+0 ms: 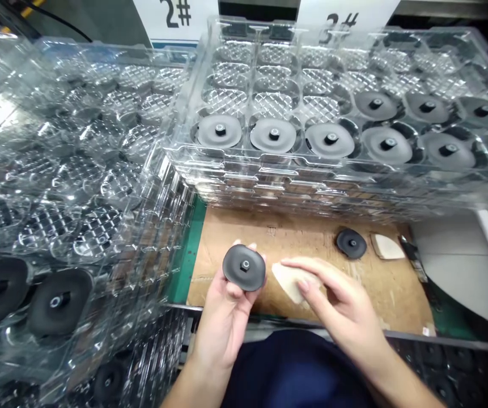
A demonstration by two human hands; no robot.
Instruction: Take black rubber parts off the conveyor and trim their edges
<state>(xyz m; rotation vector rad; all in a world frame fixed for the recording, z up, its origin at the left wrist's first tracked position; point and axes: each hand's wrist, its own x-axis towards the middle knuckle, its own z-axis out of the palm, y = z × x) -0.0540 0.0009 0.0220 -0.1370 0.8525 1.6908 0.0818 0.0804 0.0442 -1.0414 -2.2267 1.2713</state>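
Note:
My left hand holds a black rounded disc with a small central post, post side facing up, above the cardboard work surface. In my right hand is a cream-coloured wiping pad, pinched between thumb and fingers. The pad is just right of the disc, with a small gap between them. Another black disc lies on the cardboard further right. Beside it rests a second cream pad.
Stacked clear plastic trays stand behind the work surface, with several black discs in the front pockets. More clear trays rise at the left, two discs showing. A dark slim tool and a grey curved panel are at the right.

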